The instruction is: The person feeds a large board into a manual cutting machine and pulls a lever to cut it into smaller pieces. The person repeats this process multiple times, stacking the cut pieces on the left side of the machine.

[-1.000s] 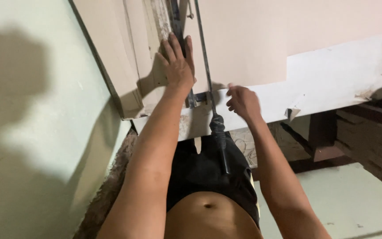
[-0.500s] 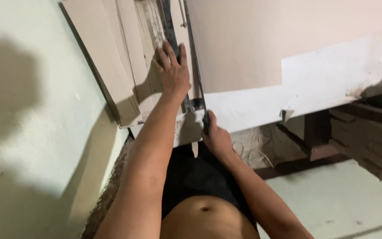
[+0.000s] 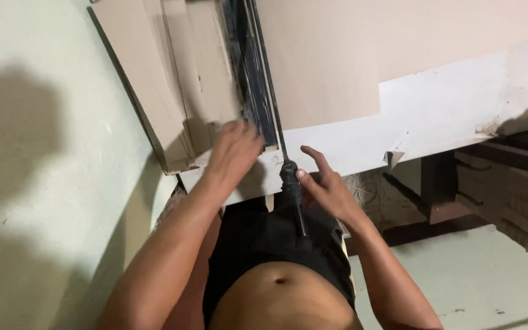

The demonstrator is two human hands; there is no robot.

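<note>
At 12 o'clock from your belly, the black cutter handle [image 3: 293, 194] hangs off the table edge [image 3: 362, 153], w/ your right hand [image 3: 325, 186] loosely curled on it, thumb touching the grip, fingers not fully closed. Your left hand [image 3: 234, 153] lies flat & open at 10 o'clock of the handle, pressing the tan cardboard strips [image 3: 172, 91] just beside the dark blade rail [image 3: 253, 67]. Big tan sheet [image 3: 349, 55] sits at 1 o'clock over white board [image 3: 447, 110].

No packages, labels, signs or screens show here; only plain, unprinted tan cardboard sheets [image 3: 172, 79] lie far left.
</note>
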